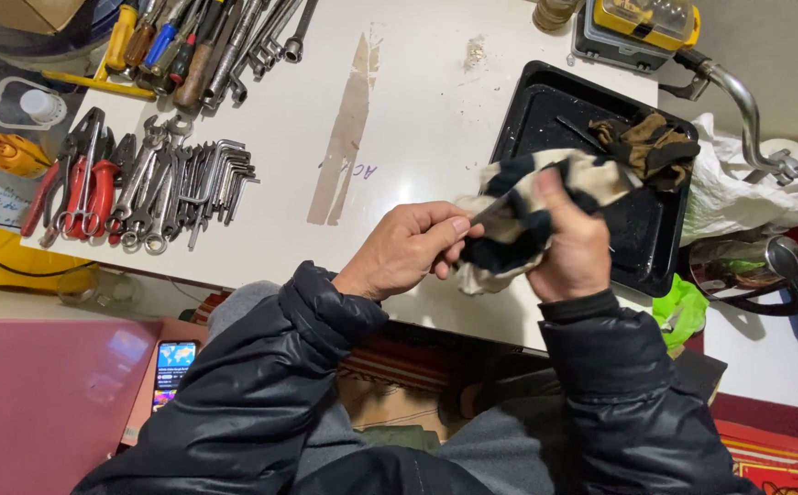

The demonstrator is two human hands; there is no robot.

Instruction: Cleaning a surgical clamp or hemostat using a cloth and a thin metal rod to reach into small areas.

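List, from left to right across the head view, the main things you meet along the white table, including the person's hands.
Red-handled pliers → spanners and hex keys → brown smear on the table → left hand → cloth gripped by the right hand → black tray → white plastic bag.

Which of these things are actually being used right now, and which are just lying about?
In use:
left hand, gripping a slim metal piece whose end is wrapped in the rag
right hand
cream and black rag

Lying about:
black tray
brown cloth in the tray
wrenches
red pliers
screwdrivers
phone
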